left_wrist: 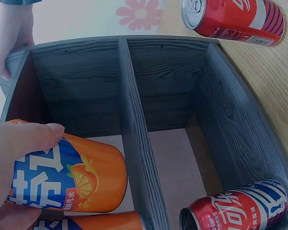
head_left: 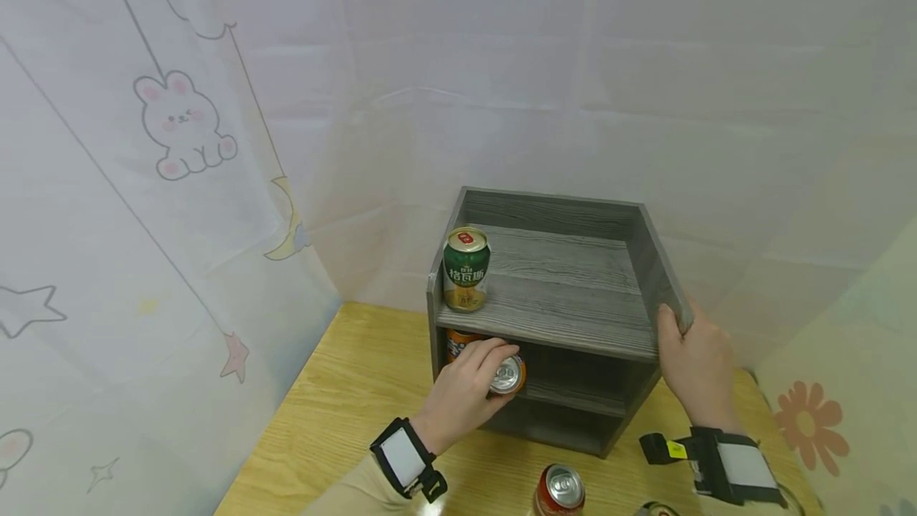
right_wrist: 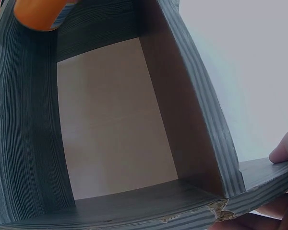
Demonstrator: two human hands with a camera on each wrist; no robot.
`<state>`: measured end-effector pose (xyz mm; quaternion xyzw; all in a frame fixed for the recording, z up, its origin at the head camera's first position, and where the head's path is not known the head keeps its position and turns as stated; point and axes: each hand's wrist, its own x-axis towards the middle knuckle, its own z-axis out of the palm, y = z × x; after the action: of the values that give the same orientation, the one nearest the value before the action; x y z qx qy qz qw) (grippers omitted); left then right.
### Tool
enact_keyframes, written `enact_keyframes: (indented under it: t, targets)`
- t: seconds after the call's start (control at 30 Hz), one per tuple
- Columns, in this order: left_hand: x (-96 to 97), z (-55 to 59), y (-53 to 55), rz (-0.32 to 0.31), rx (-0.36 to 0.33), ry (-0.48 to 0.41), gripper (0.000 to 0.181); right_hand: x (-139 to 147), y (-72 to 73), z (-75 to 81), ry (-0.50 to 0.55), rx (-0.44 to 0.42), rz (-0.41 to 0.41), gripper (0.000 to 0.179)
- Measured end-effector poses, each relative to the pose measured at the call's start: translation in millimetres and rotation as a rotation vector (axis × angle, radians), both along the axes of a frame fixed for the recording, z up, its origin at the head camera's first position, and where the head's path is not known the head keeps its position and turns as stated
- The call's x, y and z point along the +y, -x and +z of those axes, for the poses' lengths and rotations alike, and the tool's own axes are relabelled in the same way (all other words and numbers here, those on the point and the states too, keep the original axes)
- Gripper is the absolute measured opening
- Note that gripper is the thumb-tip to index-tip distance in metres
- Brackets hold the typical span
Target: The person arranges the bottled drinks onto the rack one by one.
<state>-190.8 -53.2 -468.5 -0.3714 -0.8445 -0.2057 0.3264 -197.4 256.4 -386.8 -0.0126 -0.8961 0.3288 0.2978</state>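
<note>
In head view, the left hand (head_left: pixel 462 392) has its fingers round one orange can (head_left: pixel 508 375); the second can (head_left: pixel 456 343) stands at its ten o'clock; the right hand (head_left: pixel 696 357) grips the shelf (head_left: pixel 566 281) at three.

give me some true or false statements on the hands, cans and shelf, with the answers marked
1. The left hand holds an orange-and-blue metal can. True.
2. The right hand hangs idle. False: it grips the grey wooden shelf unit at its right side.
3. A green-and-gold metal can stands on the shelf unit's top level. True.
4. That can is at the level's right end. False: it stands at the left.
5. A red metal can stands on the yellowish wooden table. True.
</note>
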Motion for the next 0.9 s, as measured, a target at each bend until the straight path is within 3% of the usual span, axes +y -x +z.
enact_keyframes:
  t: [0.6,0.9]
  targets:
    - [2.7,-4.3,6.2,0.026,-0.065,0.021,0.077,0.5,-0.6,1.2,-0.001,-0.025,-0.015,0.038]
    - [5.2,-4.8,10.0,0.048,-0.064,0.039,0.072,1.3,-0.5,0.9,0.006,-0.037,-0.018,0.039]
